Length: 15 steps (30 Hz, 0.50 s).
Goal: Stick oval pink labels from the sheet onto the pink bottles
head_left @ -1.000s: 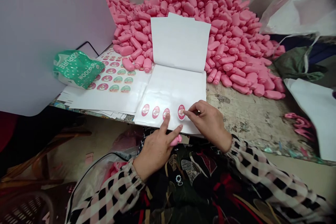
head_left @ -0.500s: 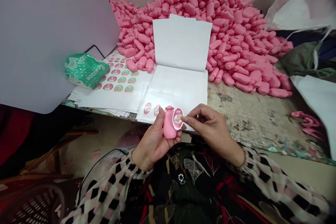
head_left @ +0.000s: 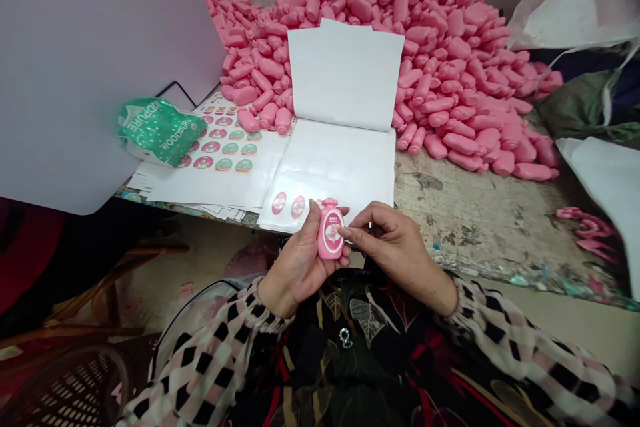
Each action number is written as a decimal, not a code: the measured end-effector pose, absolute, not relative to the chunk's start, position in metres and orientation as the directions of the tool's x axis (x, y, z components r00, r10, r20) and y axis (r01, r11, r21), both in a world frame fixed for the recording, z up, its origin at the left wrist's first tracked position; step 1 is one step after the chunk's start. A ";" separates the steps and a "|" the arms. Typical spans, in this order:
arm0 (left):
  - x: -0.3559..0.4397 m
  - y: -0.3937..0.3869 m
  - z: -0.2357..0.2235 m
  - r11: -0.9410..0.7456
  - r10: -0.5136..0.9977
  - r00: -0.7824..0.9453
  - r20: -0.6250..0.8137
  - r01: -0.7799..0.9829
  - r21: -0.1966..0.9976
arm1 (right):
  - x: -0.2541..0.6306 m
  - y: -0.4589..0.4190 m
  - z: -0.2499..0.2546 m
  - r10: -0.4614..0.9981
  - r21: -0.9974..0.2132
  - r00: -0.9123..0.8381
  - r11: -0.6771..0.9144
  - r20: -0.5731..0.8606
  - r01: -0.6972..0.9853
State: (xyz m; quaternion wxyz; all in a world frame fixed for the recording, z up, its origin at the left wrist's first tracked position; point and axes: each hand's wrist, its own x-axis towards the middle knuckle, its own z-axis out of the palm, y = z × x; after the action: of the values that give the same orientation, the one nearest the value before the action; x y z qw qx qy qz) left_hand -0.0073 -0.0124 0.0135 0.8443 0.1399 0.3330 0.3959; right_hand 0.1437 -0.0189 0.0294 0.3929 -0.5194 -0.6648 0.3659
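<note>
The left hand [head_left: 300, 263] grips a small pink bottle [head_left: 321, 236], fingers closed around the body with the thumb along its left side. The bottle is located at the front edge of the surface [head_left: 425, 207], cap end uppermost in view. An oval pink sticker [head_left: 331, 230] with a white border lies against the bottle's front face.

The right hand [head_left: 400, 247] is positioned beside the bottle. Its fingers are bent, and the thumb tip touches the right part of the sticker; whether the sticker edge is pinched cannot be determined.

A white backing sheet [head_left: 335, 160] lies behind the hands, at the front edge of the surface. Two oval stickers [head_left: 298, 207] are visible near its front left corner. An upright white sheet [head_left: 345, 77] rises from its rear edge.

A large heap of pink bottles [head_left: 363, 10] covers the rear of the surface. Toward the left edge, printed sheets [head_left: 225, 193] bear pink and green stickers; a green bag [head_left: 163, 132] rests on them. Thin pink strips [head_left: 590, 230] lie toward the right edge, beside a white sheet at the right [head_left: 600, 193].
</note>
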 end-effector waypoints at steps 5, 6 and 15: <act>-0.006 -0.012 0.013 0.629 0.777 0.457 -0.432 -0.573 0.526 | 0.144 -0.019 0.025 0.979 -0.869 -0.155 0.189 0.132 0.457; -0.007 -0.013 0.013 0.622 0.783 0.458 -0.421 -0.562 0.545 | 0.144 -0.020 0.024 0.980 -0.867 -0.154 0.186 0.128 0.463; -0.018 -0.020 0.017 0.553 0.774 0.531 -0.345 -0.302 0.776 | 0.166 -0.011 0.028 0.950 -0.747 -0.248 0.303 0.189 0.592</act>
State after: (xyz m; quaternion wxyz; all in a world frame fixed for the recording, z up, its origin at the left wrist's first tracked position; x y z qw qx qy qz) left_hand -0.0180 -0.0196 0.0168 0.8081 0.3356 0.3517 0.3327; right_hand 0.1656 -0.0114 0.0279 0.3230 -0.5213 -0.7396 0.2773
